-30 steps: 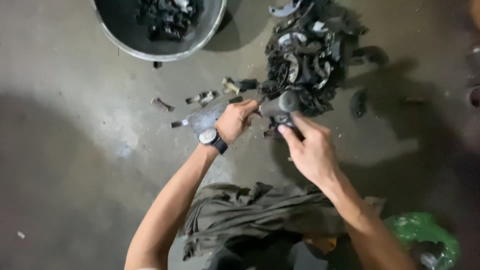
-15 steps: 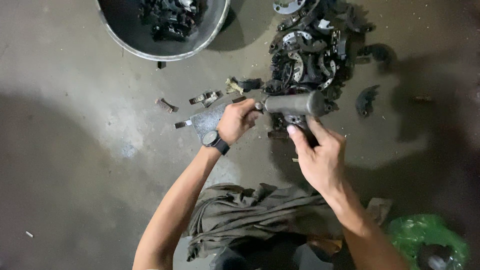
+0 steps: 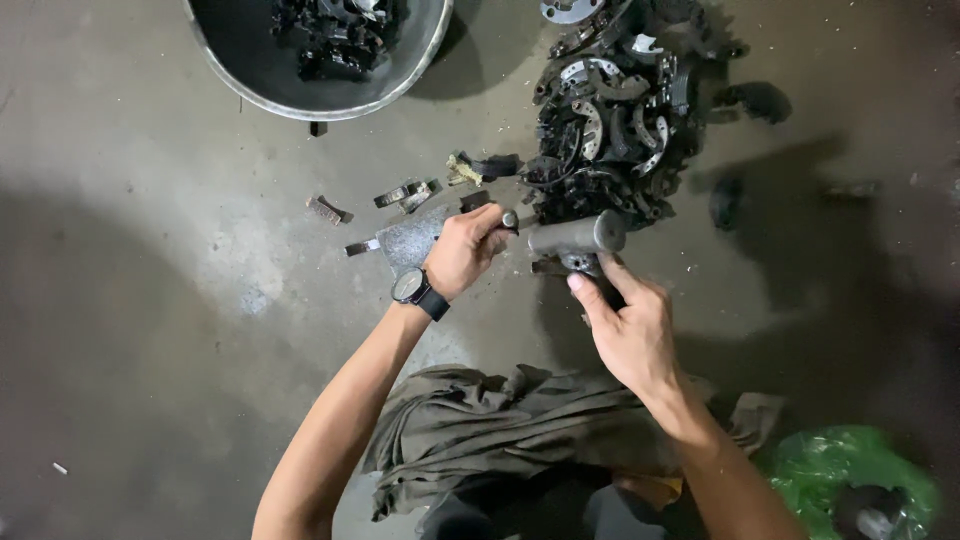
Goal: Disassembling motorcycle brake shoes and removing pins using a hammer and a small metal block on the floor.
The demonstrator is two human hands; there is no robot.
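Hammer (image 3: 575, 238) head lying left-right, gripped by right hand (image 3: 625, 335); left hand (image 3: 462, 252) clamped on small metal piece (image 3: 508, 220). Green plastic bag (image 3: 850, 480) near right.

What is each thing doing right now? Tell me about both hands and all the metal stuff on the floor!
left hand: closed around a small dark piece
right hand: gripping a hammer handle
hammer: grey head lying sideways, close beside the left hand's piece
pile of curved metal parts: heaped loosely on the floor
metal basin: upright, dark parts inside
small scraps: scattered flat on the floor
green bag: crumpled
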